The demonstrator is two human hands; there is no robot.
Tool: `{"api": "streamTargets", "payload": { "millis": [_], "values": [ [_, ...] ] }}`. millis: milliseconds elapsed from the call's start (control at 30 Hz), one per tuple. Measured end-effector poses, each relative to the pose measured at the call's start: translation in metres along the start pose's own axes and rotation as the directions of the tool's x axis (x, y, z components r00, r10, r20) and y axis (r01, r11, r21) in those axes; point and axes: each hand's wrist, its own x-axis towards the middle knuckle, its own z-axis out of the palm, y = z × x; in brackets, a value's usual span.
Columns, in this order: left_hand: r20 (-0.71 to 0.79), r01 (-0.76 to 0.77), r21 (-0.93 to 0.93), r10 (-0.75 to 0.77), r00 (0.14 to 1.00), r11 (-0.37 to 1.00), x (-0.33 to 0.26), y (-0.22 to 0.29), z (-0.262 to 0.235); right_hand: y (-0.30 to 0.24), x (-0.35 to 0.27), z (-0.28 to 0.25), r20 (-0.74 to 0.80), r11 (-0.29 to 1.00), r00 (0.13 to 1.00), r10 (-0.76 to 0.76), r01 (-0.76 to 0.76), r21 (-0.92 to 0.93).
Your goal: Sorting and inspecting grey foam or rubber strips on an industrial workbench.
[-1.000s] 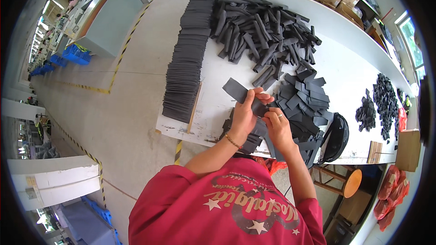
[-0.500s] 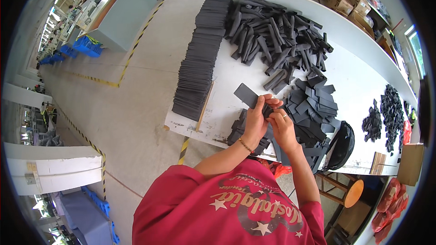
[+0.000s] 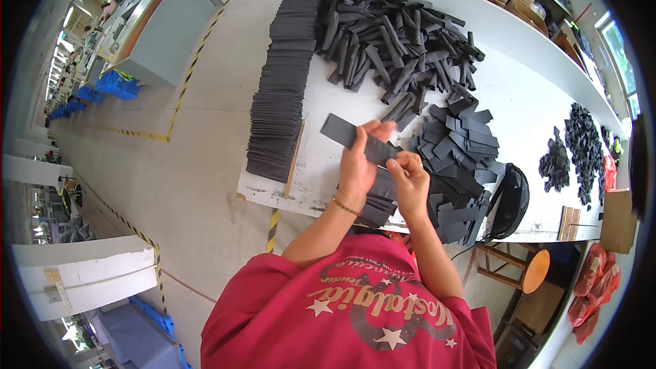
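Note:
A flat, dark grey strip [image 3: 339, 130] of fabric-like material stretches between my hands above the near edge of the white table. My left hand [image 3: 359, 164] grips its middle, thumb on top, with the far fingers lifted and slightly blurred. Thumb and fingers of my right hand [image 3: 411, 179] pinch the strip's right end. Beneath my hands lies a small stack of similar dark pieces [image 3: 377, 210], partly covered by them. Right beside my right hand spreads a loose pile of flat dark pieces [image 3: 454, 140].
A long, tight row of dark pieces [image 3: 279, 89] runs along the table's left side. Rolled dark tubes [image 3: 403, 41] are heaped at the back. A black round-edged item [image 3: 509, 201] stands at the front right, near a wooden stool [image 3: 535, 270]. Smaller dark heaps [image 3: 584, 154] lie far right.
The strip, folded or bunched at my fingers before, now lies extended between both hands. My right hand has moved to its right end. The whole view has shifted slightly.

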Motion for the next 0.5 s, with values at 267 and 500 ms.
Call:
{"api": "streamTargets", "payload": {
  "millis": [267, 500],
  "values": [
    [-0.042, 0.119, 0.051, -0.117, 0.992, 0.992, -0.008, 0.006, -0.005, -0.016, 0.008, -0.009, -0.001, 0.988, 0.992, 0.129, -0.129, -0.08],
    [-0.195, 0.048, 0.009, -0.045, 0.98, 0.999, -0.005, 0.024, -0.024, -0.016, -0.002, -0.015, 0.09, 0.831, 0.933, -0.348, 0.351, -0.431]
  ]
}}
